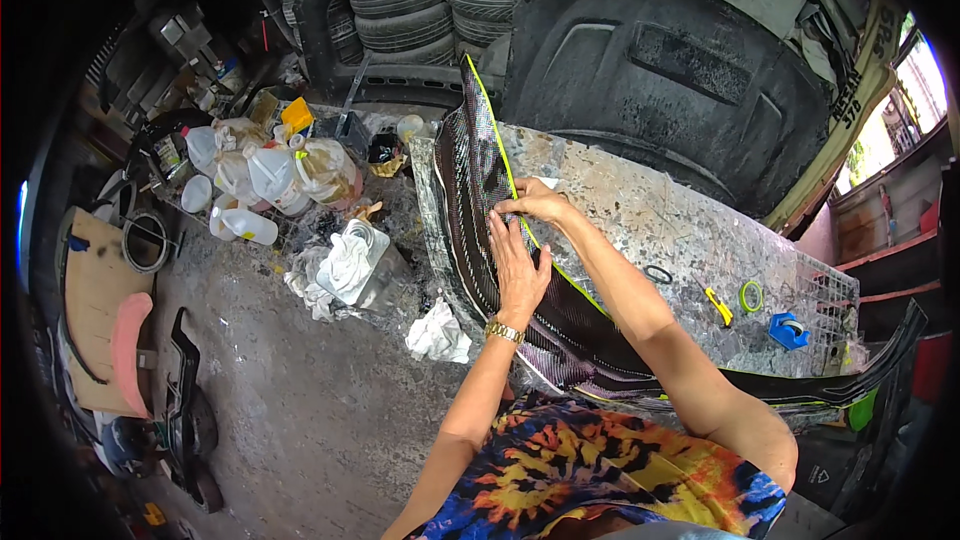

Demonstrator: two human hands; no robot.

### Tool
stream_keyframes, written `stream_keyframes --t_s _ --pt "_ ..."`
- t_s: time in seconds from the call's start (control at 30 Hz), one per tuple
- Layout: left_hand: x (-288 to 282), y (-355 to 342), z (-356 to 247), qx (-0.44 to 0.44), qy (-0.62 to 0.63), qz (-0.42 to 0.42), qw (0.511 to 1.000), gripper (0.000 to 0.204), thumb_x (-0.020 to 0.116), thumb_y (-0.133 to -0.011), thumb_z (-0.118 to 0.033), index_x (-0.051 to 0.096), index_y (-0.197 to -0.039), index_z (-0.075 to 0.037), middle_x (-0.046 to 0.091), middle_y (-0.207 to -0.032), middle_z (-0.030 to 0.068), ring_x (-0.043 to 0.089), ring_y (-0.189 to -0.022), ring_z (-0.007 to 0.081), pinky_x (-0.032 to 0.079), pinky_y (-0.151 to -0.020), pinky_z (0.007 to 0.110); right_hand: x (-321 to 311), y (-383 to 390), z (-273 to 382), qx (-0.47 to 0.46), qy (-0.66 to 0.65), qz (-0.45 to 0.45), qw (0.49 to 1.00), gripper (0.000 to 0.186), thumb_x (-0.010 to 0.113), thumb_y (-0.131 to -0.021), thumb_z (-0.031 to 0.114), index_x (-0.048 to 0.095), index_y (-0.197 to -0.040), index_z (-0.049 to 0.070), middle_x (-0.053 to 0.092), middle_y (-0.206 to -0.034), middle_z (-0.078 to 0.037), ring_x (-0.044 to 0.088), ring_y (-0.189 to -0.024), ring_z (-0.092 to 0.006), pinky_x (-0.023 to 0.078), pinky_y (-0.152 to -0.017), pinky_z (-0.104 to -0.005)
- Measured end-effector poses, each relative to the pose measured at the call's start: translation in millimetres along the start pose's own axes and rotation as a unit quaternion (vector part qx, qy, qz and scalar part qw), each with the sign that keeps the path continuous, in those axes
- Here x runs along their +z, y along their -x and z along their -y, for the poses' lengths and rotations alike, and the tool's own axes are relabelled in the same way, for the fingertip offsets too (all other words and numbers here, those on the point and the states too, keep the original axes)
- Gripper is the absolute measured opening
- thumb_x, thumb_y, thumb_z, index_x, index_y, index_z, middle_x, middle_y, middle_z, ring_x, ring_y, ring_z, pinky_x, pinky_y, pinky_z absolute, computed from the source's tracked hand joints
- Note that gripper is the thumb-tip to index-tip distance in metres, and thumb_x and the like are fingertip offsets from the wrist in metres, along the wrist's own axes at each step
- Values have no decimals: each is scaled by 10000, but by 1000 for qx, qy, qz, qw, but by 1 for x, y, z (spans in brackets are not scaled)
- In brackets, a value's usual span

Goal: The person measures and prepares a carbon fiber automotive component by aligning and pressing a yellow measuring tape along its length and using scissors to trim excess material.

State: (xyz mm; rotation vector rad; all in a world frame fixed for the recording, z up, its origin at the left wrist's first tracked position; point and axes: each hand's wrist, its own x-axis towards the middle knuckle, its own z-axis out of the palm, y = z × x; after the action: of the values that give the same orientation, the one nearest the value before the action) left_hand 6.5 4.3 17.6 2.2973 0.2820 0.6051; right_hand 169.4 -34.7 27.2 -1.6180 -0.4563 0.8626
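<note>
A long curved car-body strip (580, 310) covered in black woven carbon-fibre cloth lies along the bench, with bright green-yellow tape (487, 110) on its right edge. My left hand (518, 275), with a watch on the wrist, lies flat on the cloth, fingers stretched forward. Just beyond it, my right hand (540, 202) reaches over the taped edge from the right. Its bent fingers pinch at the cloth close to my left fingertips; the fingertips are partly hidden. Right of the strip lie a yellow utility knife (718, 307), a green tape roll (751, 295) and a blue tape dispenser (789, 331).
Several plastic jugs (275, 175) crowd the bench's left end. Nearer are a tub with white rags (352, 260) and a crumpled white cloth (438, 332). A black car hood (670, 80) and stacked tyres (402, 20) stand behind the speckled bench (620, 190).
</note>
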Motion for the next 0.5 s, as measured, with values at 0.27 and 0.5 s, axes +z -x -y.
stream_keyframes --t_s 0.27,0.5 --pt "-2 4 12 1 -27 16 1000 788 679 -881 -253 276 -1455 105 102 -1582 371 106 -1491 497 132 -1225 551 24 17 29 -36 49 -78 995 600 853 -774 280 559 -1202 -20 694 -1065 -123 652 -969 -186 512 -872 -316" --pt "1 1 2 17 -26 40 999 815 702 -850 -234 280 -1458 106 87 -1585 369 104 -1486 507 145 -1225 545 25 -5 3 -72 91 -206 972 891 866 -690 374 448 -1374 -15 598 -1300 -248 591 -1217 -346 440 -1049 -413"
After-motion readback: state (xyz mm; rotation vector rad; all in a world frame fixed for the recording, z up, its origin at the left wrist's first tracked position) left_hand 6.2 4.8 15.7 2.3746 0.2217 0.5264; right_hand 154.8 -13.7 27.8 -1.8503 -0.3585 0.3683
